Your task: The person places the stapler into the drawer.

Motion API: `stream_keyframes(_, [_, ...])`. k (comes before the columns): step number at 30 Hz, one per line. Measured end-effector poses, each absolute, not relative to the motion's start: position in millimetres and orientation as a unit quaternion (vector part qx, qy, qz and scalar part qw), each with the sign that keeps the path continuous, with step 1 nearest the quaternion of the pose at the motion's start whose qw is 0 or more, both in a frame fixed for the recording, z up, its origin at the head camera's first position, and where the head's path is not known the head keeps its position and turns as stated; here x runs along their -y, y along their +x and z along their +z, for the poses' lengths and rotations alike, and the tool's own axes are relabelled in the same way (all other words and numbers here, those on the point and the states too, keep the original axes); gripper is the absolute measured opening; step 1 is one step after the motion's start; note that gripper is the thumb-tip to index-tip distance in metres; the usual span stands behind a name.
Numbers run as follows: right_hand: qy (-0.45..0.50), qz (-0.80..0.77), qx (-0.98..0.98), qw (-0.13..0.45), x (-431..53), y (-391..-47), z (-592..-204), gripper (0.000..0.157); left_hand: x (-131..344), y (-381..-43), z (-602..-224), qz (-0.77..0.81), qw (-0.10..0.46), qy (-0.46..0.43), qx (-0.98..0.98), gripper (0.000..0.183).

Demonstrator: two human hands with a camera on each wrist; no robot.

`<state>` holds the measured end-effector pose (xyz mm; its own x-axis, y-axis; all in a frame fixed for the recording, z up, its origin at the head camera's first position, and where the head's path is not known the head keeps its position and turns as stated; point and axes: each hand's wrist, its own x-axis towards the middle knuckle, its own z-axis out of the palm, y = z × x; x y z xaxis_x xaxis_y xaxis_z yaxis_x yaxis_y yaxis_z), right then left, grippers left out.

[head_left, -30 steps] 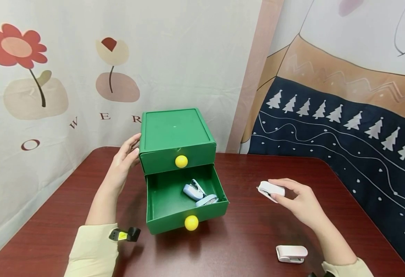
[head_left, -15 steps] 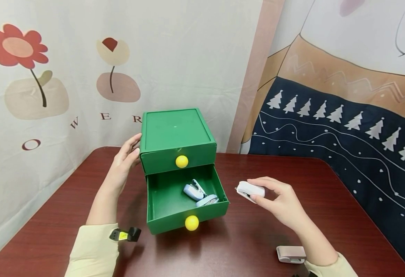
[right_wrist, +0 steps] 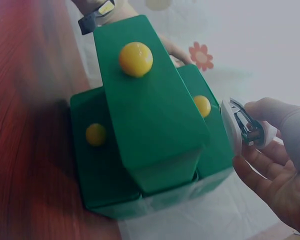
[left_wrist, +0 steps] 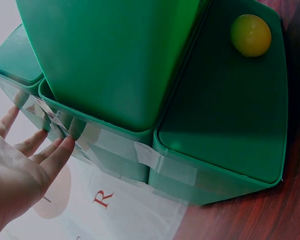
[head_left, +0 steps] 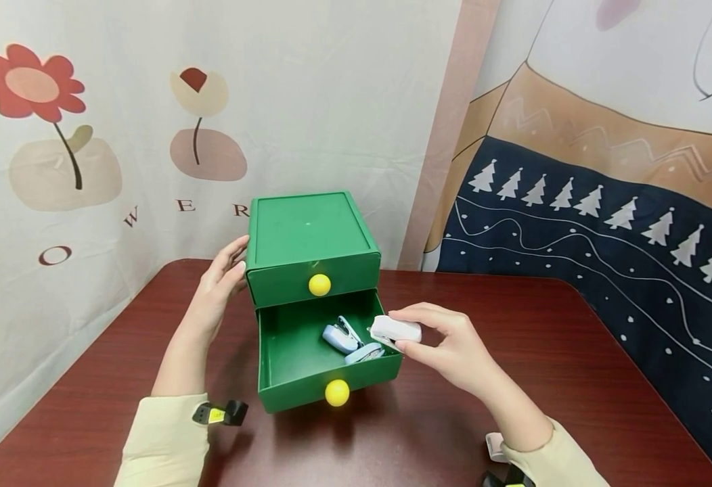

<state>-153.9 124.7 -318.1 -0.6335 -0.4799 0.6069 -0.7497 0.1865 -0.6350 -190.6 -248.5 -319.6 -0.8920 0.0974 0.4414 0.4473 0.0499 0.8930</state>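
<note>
My right hand [head_left: 453,348] pinches a white mini stapler [head_left: 397,329] between thumb and fingers, over the right edge of a pulled-out green drawer [head_left: 292,394]. In the right wrist view the stapler [right_wrist: 231,125] shows its metal inside. Two light blue staplers, one with its arm raised [head_left: 339,338] and one lying at the front [head_left: 363,353], are in the drawer's right part. My left hand [head_left: 214,287] rests its extended fingertips against the left side of the green drawer cabinet [head_left: 310,226]; the left wrist view shows these fingers [left_wrist: 57,155] on its taped wall.
A pale pink and white stapler [head_left: 495,446] lies on the dark red table [head_left: 575,352], partly behind my right forearm. Yellow round knobs [head_left: 319,285] mark the drawer fronts. Printed cloth [head_left: 344,101] hangs behind the table.
My right hand has carried the white stapler leftward from above the table to the open drawer's right edge. My forearm now partly covers the pink stapler. My left hand has stayed in place.
</note>
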Motion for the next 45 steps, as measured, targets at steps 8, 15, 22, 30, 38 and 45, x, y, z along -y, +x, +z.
stream_keyframes(8, [0.433,0.483,0.753,0.11,-98,-159,-316,0.032,249,-191,-320,-0.662,0.136,-0.193,0.712,0.05])
stream_keyframes(15, [0.453,0.472,0.754,0.066,-74,-162,-310,0.031,249,-191,-320,-0.663,0.136,-0.198,0.709,0.05])
stream_keyframes(22, [0.462,0.462,0.757,0.03,-52,-163,-310,0.033,249,-192,-319,-0.66,0.136,-0.195,0.712,0.051])
stream_keyframes(30, [0.44,0.448,0.778,-0.014,-33,-165,-313,0.032,248,-191,-319,-0.66,0.135,-0.199,0.712,0.051])
stream_keyframes(38, [0.419,0.406,0.81,-0.066,-25,-165,-311,0.029,248,-190,-319,-0.66,0.133,-0.2,0.712,0.051])
stream_keyframes(45, [0.417,0.362,0.829,-0.09,-22,-167,-313,0.027,248,-190,-320,-0.656,0.13,-0.194,0.718,0.051])
